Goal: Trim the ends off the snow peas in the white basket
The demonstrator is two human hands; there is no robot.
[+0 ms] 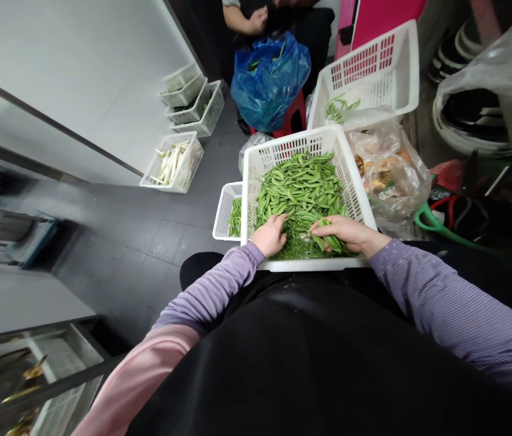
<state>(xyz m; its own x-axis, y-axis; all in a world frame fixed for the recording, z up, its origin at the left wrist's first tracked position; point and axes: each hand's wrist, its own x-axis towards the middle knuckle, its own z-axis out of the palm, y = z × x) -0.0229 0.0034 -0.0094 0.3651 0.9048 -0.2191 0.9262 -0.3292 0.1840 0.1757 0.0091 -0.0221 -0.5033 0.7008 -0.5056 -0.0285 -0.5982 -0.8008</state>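
Observation:
A white plastic basket (315, 264) sits at my lap, holding a heap of green snow peas (301, 184). My right hand (349, 232) is closed around a small bunch of snow peas (331, 242) over the basket's near right part. At the near left, my left hand (270, 236) reaches inside the rim with its fingers curled together against the pods. Its fingertips are partly hidden, so what they pinch cannot be made out. Small green scraps (293, 247) lie on the basket floor between my hands.
A small white basket (222, 212) with pods stands at left. Beyond are a basket of white radishes (172, 163), stacked baskets (187, 100), a blue bag (269, 82) before another person, and a tilted white basket (405, 72). A clear bag (394, 169) lies at right.

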